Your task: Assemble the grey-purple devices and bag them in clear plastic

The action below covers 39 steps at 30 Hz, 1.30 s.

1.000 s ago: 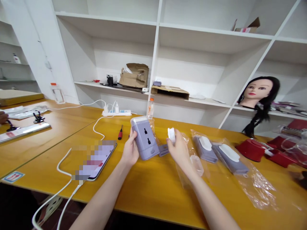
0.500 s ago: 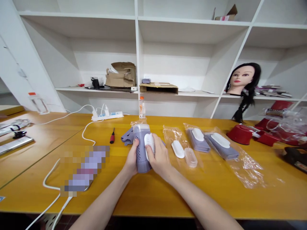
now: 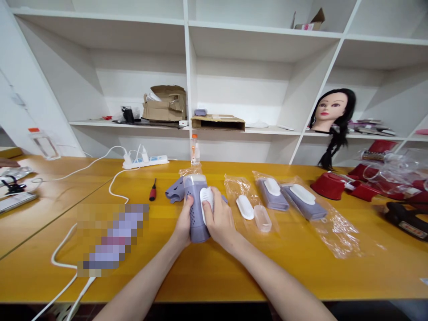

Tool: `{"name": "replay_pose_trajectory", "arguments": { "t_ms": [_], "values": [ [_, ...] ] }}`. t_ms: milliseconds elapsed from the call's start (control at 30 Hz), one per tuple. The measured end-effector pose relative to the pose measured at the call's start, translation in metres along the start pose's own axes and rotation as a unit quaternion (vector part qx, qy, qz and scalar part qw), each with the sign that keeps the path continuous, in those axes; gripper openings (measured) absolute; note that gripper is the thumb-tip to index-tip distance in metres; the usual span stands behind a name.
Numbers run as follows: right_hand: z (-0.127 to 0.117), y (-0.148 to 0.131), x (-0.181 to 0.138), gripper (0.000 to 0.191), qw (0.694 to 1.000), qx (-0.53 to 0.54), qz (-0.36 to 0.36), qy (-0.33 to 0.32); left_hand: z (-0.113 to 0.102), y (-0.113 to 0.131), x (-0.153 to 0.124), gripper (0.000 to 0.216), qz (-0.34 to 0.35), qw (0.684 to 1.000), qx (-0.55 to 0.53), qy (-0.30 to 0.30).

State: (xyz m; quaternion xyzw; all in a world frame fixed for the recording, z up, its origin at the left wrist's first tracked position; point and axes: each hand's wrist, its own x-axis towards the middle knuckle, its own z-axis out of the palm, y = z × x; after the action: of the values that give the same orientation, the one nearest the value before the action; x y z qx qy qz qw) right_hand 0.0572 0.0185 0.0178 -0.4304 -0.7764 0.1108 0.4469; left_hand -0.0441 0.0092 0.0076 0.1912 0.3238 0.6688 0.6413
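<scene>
A purple box-shaped device (image 3: 197,213) with small holes in its face stands on the yellow table (image 3: 234,276) in front of me. My left hand (image 3: 184,223) grips its left side. My right hand (image 3: 220,219) is wrapped round its right side and presses a white oval brush piece (image 3: 206,199) against its front. A loose purple part (image 3: 174,190) lies just behind the device.
To the right lie plastic bags with a white oval piece (image 3: 245,207), a clear cap (image 3: 262,218) and two more purple devices (image 3: 271,193). A red-handled screwdriver (image 3: 153,191), a power strip (image 3: 146,161), a blurred phone (image 3: 112,238) on a white cable, red items (image 3: 327,186) and a mannequin head (image 3: 329,113) surround them.
The device came down from the air onto the table and turned. My right hand brought the white brush piece onto its front and now presses a little lower. The view shifted right.
</scene>
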Motion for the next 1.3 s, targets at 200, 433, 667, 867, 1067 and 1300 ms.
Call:
{"name": "replay_pose_trajectory", "arguments": {
  "t_ms": [200,433,667,867,1067,1300],
  "values": [
    [0.002,0.003,-0.002,0.04,1.0,-0.011,0.005,0.012,0.0,-0.008,-0.002,0.04,0.035,0.999,-0.01,-0.01],
    [-0.005,0.008,-0.004,0.038,1.0,-0.021,0.004,-0.006,-0.001,-0.018,-0.005,0.043,0.007,0.999,-0.004,-0.045],
    [-0.006,0.008,-0.003,0.035,0.999,-0.03,-0.003,-0.015,-0.003,-0.019,-0.003,0.043,0.022,0.999,-0.017,-0.045],
    [-0.006,0.009,-0.001,0.031,0.999,-0.035,-0.019,-0.022,-0.002,-0.015,-0.004,0.042,-0.004,1.0,-0.014,-0.027],
    [-0.001,0.006,0.001,0.034,0.998,-0.03,-0.049,-0.018,-0.003,-0.005,0.001,0.036,0.087,0.995,-0.033,-0.025],
    [-0.003,-0.001,0.002,0.03,1.0,-0.03,0.002,0.002,-0.002,-0.011,0.003,0.037,0.073,0.997,-0.023,-0.015]
  ]
}}
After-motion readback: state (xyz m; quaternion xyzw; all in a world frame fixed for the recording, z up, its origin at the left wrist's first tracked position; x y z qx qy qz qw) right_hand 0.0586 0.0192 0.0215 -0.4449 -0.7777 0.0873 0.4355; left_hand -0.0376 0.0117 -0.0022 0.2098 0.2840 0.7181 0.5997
